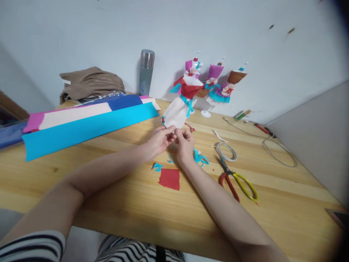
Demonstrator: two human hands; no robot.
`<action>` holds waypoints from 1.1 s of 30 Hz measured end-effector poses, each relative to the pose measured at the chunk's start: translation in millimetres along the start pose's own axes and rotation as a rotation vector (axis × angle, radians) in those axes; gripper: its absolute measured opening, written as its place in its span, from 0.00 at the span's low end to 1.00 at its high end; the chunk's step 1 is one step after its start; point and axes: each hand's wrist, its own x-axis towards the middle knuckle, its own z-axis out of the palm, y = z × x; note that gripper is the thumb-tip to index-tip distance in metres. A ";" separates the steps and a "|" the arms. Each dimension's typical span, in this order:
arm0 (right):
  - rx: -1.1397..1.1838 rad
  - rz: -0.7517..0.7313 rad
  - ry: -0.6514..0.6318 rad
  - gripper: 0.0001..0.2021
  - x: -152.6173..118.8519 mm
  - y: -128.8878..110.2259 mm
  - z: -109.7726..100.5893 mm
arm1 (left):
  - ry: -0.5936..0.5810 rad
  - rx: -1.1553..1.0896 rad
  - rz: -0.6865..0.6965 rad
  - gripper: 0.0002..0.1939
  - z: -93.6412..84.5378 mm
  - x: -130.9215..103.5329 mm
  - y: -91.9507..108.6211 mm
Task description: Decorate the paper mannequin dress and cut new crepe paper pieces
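Observation:
In the middle of the head view, a small paper dress [176,111] with a cream skirt, red bodice and blue ribbon stands on a doll-size dress form. My left hand [163,139] pinches the skirt's lower hem between thumb and fingers. Right beside it, my right hand [185,140] closes on the same hem, the fingertips of both nearly meeting. Under my wrists lie a red paper square [169,179] and blue paper scraps [157,167]. To the right are scissors [229,173] with one red and one yellow handle, blades spread, and a roll of tape [226,151].
Blue crepe paper [89,127] and other coloured sheets lie on the left. Behind them are a brown cloth [92,83] and a thermos [146,72]. Two more dressed forms, one with a brown top [236,76], stand by the wall. A cable [280,158] curls at right.

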 end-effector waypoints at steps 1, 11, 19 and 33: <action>0.052 0.044 -0.007 0.19 -0.6 0.5 0.4 | -0.003 0.004 -0.001 0.06 0.6 -0.3 0.4; 0.424 0.321 -0.114 0.22 -1.9 4.6 6.7 | -0.012 0.018 -0.001 0.08 -0.1 1.3 -0.9; 0.436 0.343 -0.129 0.23 -1.0 4.1 5.8 | -0.013 0.008 -0.017 0.09 0.5 1.4 -1.1; 0.394 0.312 -0.131 0.29 -2.0 7.7 5.1 | -0.002 0.025 -0.022 0.11 -0.4 3.0 3.4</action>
